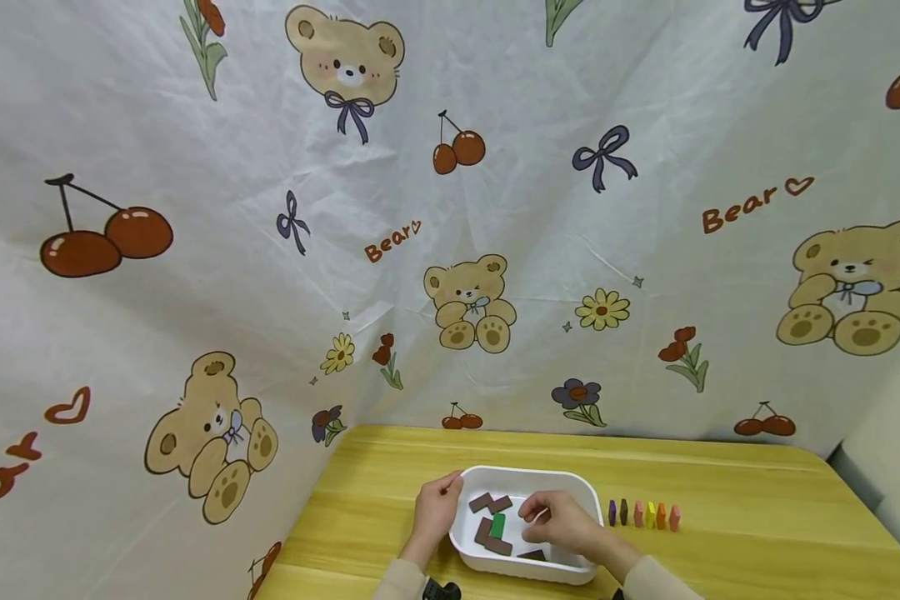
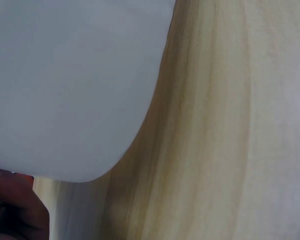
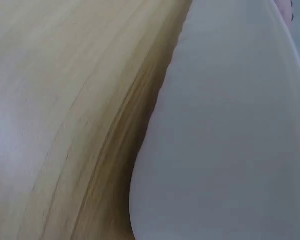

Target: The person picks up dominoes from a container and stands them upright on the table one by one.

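Note:
In the head view a white plastic tray [image 1: 528,569] sits on the table with several brown dominoes [image 1: 498,546] and one green domino [image 1: 498,526] lying flat inside. My left hand [image 1: 437,504] grips the tray's rim at its left end. Over the right part of the tray hovers my right hand [image 1: 562,523], thumb and fingers bent and apart, with nothing visible between them. The tray's outer wall fills much of the left wrist view [image 2: 75,85] and the right wrist view [image 3: 225,125].
Right of the tray, several coloured dominoes stand upright in a row, among them a purple domino [image 1: 612,512], a yellow domino [image 1: 650,515] and an orange domino [image 1: 662,516]. The wooden table [image 1: 765,517] meets a bear-print cloth [image 1: 510,383] behind and at the left.

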### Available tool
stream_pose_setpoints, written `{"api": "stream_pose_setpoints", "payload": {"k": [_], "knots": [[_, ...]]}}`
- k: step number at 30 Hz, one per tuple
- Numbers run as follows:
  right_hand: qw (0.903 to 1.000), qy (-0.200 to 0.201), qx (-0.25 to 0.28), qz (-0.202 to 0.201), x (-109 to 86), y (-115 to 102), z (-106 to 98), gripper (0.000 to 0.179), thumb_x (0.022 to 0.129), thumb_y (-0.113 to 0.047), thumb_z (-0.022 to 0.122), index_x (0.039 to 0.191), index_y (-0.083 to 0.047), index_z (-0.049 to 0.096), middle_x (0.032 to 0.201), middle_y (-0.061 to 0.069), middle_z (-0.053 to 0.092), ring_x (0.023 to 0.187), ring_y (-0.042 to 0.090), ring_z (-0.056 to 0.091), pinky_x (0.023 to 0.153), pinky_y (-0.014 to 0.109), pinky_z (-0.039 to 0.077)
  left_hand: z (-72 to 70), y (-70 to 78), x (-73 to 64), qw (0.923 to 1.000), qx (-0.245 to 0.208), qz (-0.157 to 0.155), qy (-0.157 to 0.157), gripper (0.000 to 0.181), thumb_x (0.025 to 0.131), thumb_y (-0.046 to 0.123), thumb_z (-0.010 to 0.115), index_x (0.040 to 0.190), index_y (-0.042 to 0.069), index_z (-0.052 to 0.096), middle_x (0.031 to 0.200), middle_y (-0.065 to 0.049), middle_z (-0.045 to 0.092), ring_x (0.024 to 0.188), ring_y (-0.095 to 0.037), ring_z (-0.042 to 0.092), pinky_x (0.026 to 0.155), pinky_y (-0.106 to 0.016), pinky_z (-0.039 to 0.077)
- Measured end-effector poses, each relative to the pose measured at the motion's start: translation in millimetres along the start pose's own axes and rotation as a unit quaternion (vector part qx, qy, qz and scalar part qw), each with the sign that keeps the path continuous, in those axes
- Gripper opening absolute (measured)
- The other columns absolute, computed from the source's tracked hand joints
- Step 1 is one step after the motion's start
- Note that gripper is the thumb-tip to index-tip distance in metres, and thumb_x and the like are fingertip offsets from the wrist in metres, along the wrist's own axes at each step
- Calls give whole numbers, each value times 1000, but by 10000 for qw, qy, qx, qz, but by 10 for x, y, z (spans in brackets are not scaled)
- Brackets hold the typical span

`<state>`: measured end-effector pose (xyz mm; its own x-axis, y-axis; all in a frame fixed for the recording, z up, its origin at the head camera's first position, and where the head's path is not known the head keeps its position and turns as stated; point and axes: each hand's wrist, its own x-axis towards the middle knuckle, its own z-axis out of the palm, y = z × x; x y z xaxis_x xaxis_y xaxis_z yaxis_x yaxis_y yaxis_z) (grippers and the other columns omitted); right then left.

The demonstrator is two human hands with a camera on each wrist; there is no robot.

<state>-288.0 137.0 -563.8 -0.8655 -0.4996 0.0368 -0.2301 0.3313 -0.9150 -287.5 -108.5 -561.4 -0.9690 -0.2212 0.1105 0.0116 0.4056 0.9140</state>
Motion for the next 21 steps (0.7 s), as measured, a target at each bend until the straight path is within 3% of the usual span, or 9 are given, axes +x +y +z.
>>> {"api": "stream_pose_setpoints", "payload": {"k": [5, 10, 14, 17, 21], "knots": [[9991, -407, 3, 95, 40, 57, 73, 27, 79, 1, 83, 101, 4, 69, 93, 10, 68, 82, 16, 58, 69, 20, 47, 20, -65, 24, 9999, 140, 34, 22, 28, 103, 19, 63, 122, 3, 75, 123, -17, 74, 117, -36, 68, 95, -48, 59], [9964, -750, -360, -142, 41, 60, 110, 23, 76, 8, 79, 97, 2, 71, 89, 14, 68, 79, 12, 56, 65, 19, 44, -80, 193, -120, 10000, 34, 52, 76, 28, 101, 17, 64, 119, -1, 76, 120, -20, 74, 114, -37, 69, 93, -48, 59], [9937, -806, -694, -338, 34, 51, 121, 23, 74, 12, 73, 92, 0, 71, 83, 13, 67, 74, 8, 54, 62, 18, 41, -131, 344, -191, 9999, 6, 24, 106, 27, 101, 16, 64, 118, -1, 76, 120, -21, 74, 115, -37, 68, 94, -49, 59], [9922, -805, -887, -352, 34, 67, 119, 25, 72, 16, 68, 91, 0, 70, 82, 12, 65, 73, 7, 52, 62, 18, 40, -108, 302, -166, 9999, 32, 16, 98, 27, 102, 15, 63, 119, -1, 76, 122, -21, 74, 117, -38, 67, 96, -51, 57], [9899, -818, -1110, -322, 26, 104, 116, 28, 67, 17, 62, 88, 0, 71, 78, 8, 64, 72, 5, 51, 62, 18, 41, -13, 62, -40, 9999, -40, 40, 97, 26, 102, 16, 64, 119, 1, 76, 121, -18, 75, 117, -36, 68, 97, -51, 57]]}}
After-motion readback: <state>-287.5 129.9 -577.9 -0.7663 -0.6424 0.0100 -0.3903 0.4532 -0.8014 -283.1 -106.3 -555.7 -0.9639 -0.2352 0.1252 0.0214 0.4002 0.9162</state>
